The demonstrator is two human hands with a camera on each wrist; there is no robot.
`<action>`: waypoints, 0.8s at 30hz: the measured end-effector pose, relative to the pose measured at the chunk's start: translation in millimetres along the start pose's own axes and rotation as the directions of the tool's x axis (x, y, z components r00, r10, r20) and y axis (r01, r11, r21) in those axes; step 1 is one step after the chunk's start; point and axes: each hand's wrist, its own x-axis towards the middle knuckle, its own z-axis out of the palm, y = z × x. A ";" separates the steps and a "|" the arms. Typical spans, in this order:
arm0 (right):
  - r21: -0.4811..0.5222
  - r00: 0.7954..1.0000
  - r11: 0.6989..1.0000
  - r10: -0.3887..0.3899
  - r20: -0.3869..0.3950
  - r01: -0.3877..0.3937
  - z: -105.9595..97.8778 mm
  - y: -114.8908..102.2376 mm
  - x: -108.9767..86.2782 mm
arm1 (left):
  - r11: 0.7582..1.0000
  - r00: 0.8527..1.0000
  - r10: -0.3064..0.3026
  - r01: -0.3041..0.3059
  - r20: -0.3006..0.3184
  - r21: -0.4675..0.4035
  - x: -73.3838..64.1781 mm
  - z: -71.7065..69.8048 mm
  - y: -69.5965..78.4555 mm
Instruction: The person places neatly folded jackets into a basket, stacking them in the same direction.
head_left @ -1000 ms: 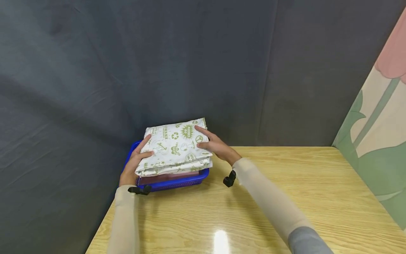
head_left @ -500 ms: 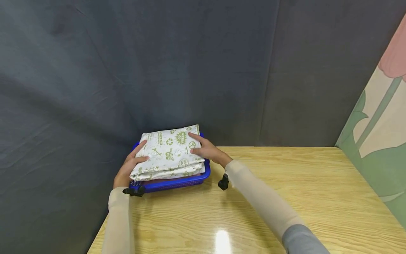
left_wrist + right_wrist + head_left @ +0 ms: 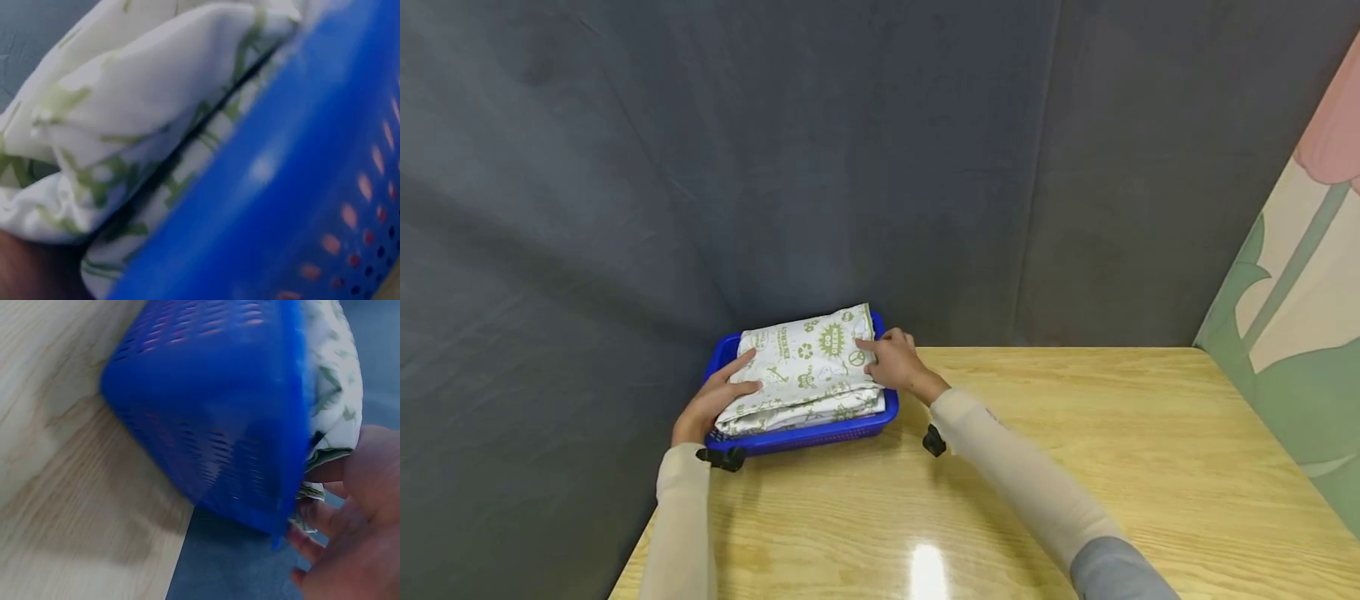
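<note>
A folded white cloth printed in green, with "GO GREEN" lettering, lies in a blue perforated plastic basket. My left hand holds the cloth's left side, thumb and index finger on top and the other fingers hidden. At the opposite side, my right hand has its index finger on the cloth, the rest curled at the edge. The right wrist view shows those fingers round the cloth's layered edge, right beside the basket rim. In the left wrist view, cloth folds bulge next to the rim.
The basket stands at the back left of a wooden table, close to a dark curtain. A wall with a painted flower borders the right side. Both wrists wear small black cameras.
The cloth has come down from above the basket and sits lower inside it. My right hand's fingers have curled in at its right edge; the left hand keeps its hold.
</note>
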 end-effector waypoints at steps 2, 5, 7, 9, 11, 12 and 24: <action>-0.041 0.999 0.999 -0.032 -0.004 0.032 3.7 1.0 -3.3 | 0.999 1.000 -0.007 0.006 0.018 0.041 -0.6 1.2 -1.1; -0.084 0.997 0.994 -0.079 -0.023 0.077 7.7 1.4 -8.0 | 0.993 0.999 0.016 -0.020 0.035 0.119 0.7 3.4 -1.7; -0.107 0.994 0.989 -0.102 -0.032 0.099 9.1 0.8 -11.4 | 0.987 0.998 0.039 -0.046 0.042 0.156 1.2 4.6 -1.6; -0.119 0.993 0.987 -0.114 -0.020 0.110 9.9 -0.1 -14.2 | 0.981 0.998 0.054 -0.060 0.037 0.182 0.8 5.4 -2.3; -0.109 0.994 0.988 -0.112 -0.003 0.111 9.6 -0.4 -16.1 | 0.978 0.998 0.057 -0.061 0.027 0.200 0.1 6.2 -2.7; -0.099 0.994 0.989 -0.109 0.002 0.108 9.3 -0.8 -17.0 | 0.977 0.999 0.049 -0.050 0.011 0.207 -0.7 6.5 -2.9; -0.002 0.974 0.974 -0.226 0.031 0.226 7.2 -4.5 -19.7 | 0.948 0.994 0.080 -0.050 -0.081 0.316 -9.2 16.1 17.7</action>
